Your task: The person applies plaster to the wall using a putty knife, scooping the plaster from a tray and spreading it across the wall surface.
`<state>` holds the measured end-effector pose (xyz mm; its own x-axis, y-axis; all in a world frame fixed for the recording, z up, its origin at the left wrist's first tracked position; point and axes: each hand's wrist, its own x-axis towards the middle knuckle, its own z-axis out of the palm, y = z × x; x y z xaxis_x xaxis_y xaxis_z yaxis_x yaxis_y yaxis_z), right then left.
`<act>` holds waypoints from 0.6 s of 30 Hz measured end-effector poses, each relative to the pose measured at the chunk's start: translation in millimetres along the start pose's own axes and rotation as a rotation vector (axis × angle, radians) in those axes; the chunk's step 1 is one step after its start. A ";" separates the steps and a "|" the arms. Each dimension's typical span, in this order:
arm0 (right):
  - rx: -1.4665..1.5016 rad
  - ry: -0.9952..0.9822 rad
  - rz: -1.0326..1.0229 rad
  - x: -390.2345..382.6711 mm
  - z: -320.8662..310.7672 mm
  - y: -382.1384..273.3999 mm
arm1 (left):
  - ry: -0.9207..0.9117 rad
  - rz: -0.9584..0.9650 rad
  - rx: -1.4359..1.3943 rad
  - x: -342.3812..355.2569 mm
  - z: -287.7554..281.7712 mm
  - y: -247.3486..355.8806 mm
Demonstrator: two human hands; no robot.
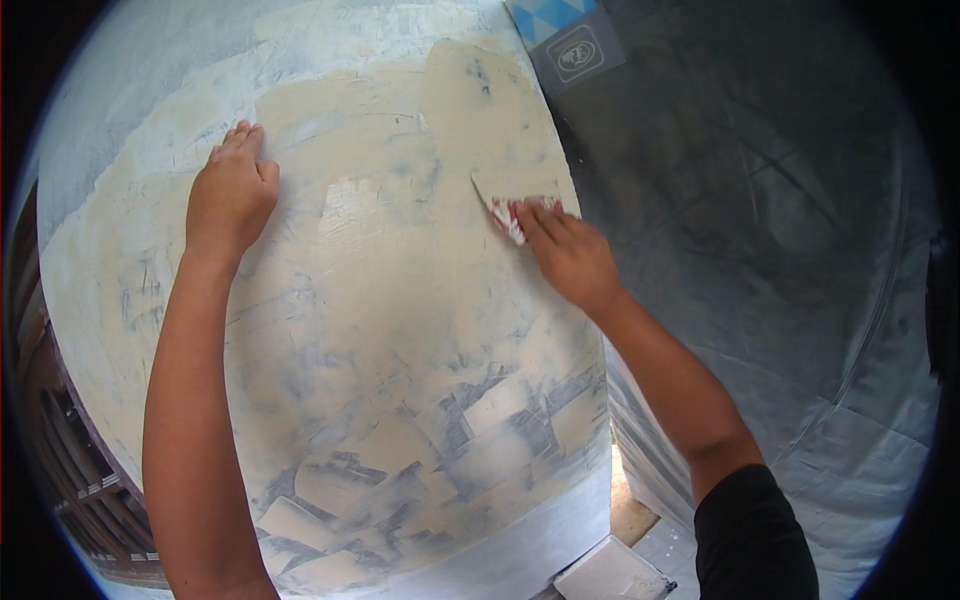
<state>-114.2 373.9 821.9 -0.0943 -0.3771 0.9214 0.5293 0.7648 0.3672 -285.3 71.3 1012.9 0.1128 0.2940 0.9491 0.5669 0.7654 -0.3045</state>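
A large pale panel (350,330) fills the middle of the head view, with cream filler spread unevenly over its grey-white surface. My right hand (578,255) is closed around a putty knife (510,215) near the panel's right edge. Its red handle is smeared with white, and its thin blade edge lies against or very close to the coated surface. Toward the upper left, my left hand (232,190) rests against the panel. Its fingers stretch upward, side by side, and no tool shows in it. Patchy, overlapping filler strokes cover the panel's lower part.
Dark sheeting (740,220) hangs along the right, with translucent plastic (660,450) below it. A blue-and-white patterned piece (565,45) is at the top. A pale flat board-like object (615,572) lies at the lower right. Brown slatted woodwork (85,480) stands lower left.
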 end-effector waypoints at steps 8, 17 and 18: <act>0.103 -0.079 0.035 -79.7 -58.5 -49.8 | -0.023 0.034 0.029 2.5 2.6 -5.0; 0.024 0.064 0.139 34.0 -8.7 58.5 | -0.053 0.046 -0.019 6.6 -8.0 0.0; 0.013 0.047 0.107 26.0 0.9 65.1 | -0.062 0.057 -0.040 8.3 -8.7 2.8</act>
<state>-82.9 414.3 869.9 0.0020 -0.3166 0.9485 0.5232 0.8087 0.2688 -275.7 71.0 1020.7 0.0957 0.3724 0.9231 0.5934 0.7232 -0.3533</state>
